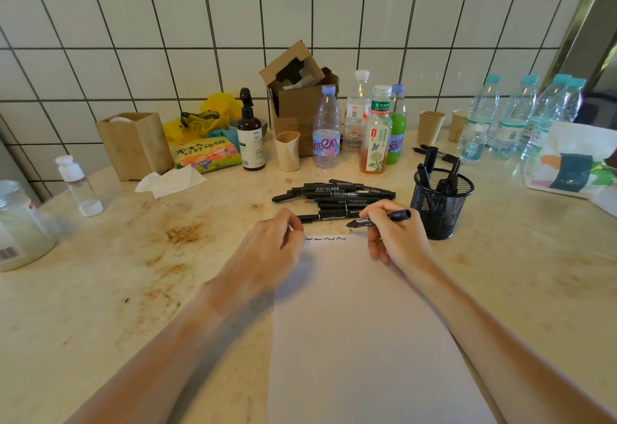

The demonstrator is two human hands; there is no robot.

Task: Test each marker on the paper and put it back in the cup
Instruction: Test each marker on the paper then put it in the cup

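Observation:
A white sheet of paper (360, 323) lies on the table in front of me, with several short black squiggles (325, 239) along its top edge. My right hand (397, 236) grips a black marker (399, 215), its tip pointing left just above the paper's top right corner. My left hand (270, 250) rests curled on the paper's top left corner; whether it holds a cap is hidden. A pile of black markers (337, 198) lies just beyond both hands. The black mesh cup (440, 203) stands to the right of my right hand with a few markers upright in it.
Behind the pile stand several bottles (327, 130), a spray bottle (250, 133), paper cups (287, 150) and an open cardboard box (300, 96). More water bottles (514, 116) and a printed bag (567, 160) fill the right. A wooden box (137, 143), tissue and jars sit left.

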